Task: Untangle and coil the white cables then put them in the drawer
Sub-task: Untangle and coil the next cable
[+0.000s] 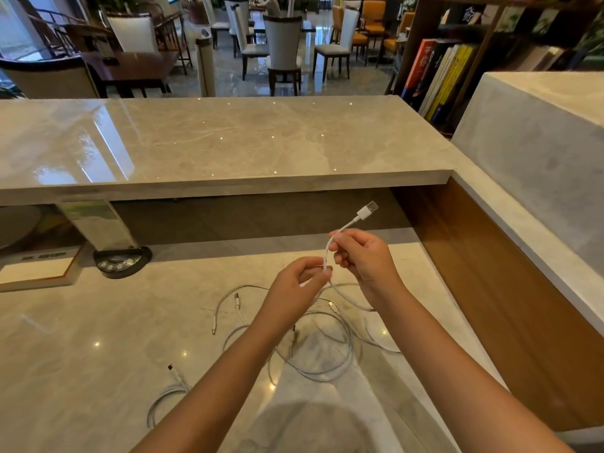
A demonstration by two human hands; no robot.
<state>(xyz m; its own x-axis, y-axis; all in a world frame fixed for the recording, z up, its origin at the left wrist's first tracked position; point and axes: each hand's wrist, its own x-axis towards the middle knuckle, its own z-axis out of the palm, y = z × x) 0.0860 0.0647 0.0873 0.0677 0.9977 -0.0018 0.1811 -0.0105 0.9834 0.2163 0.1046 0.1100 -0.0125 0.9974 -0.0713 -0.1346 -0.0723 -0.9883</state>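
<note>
Both hands were raised over the marble desk [98, 322], sharing one white cable [327, 253]. The right hand [362, 253] pinched it just below the plug [367, 210], which pointed toward one o'clock. The left hand [294, 286], at seven o'clock from the right, pinched the same cable lower down between thumb and fingertips. From there it drooped to the loose cables [313, 351] tangled on the desk under the forearms. A separate cable end [170, 387] lay at eight o'clock from the tangle.
</note>
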